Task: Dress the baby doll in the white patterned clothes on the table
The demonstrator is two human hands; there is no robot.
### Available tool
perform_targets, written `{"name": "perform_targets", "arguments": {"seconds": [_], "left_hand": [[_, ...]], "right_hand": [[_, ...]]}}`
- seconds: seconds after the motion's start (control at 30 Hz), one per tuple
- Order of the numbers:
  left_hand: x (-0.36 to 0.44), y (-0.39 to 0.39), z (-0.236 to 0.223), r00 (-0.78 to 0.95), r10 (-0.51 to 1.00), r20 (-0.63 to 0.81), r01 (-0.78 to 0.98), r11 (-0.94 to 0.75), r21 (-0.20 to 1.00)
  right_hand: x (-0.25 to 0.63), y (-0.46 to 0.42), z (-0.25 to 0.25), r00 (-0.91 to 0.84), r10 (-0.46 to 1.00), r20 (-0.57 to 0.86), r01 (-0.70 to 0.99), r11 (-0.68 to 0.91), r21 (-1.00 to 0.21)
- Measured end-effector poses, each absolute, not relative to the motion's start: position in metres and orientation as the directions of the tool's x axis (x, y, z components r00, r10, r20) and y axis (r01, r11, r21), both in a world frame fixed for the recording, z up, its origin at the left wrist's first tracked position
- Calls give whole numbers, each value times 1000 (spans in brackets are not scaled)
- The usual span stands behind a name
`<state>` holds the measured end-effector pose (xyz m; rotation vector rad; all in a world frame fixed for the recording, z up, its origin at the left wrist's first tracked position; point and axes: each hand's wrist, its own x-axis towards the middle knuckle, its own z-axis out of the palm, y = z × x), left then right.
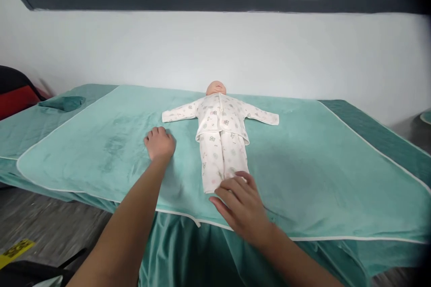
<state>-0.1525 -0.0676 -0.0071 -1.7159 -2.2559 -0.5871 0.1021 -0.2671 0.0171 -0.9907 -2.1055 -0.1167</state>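
Observation:
A baby doll in white printed pyjamas lies on its back on a light teal blanket, arms spread, head towards the wall. My left hand rests on the blanket left of the doll, its fingers curled under with nothing visible in them. My right hand lies at the foot end of the doll's trousers, fingers stretched out and touching the trouser hems.
The blanket, edged in white, covers a bed with a darker teal cover standing against a white wall. A small teal pillow lies at the far left. A red and black object stands beyond the bed's left end. Grey floor shows below.

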Motion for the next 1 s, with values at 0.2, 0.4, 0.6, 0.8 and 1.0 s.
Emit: {"name": "perform_targets", "arguments": {"seconds": [0.2,0.4,0.6,0.8,1.0], "left_hand": [[-151,-69,-8,-274,846,457,961,226,160],[-150,-69,-8,-283,851,443,958,225,178],[-151,-67,-11,-287,840,459,957,238,163],[-152,-67,-15,-273,833,481,962,242,127],[-151,-66,-13,-284,840,462,958,262,113]], "right_hand": [[100,-187,61,-408,688,600,796,590,-136],[77,-103,64,-566,699,438,807,579,119],[87,-101,55,-634,606,481,728,677,107],[120,-110,63,-583,642,498,663,730,-165],[170,-63,41,208,757,619,640,374,-672]]}}
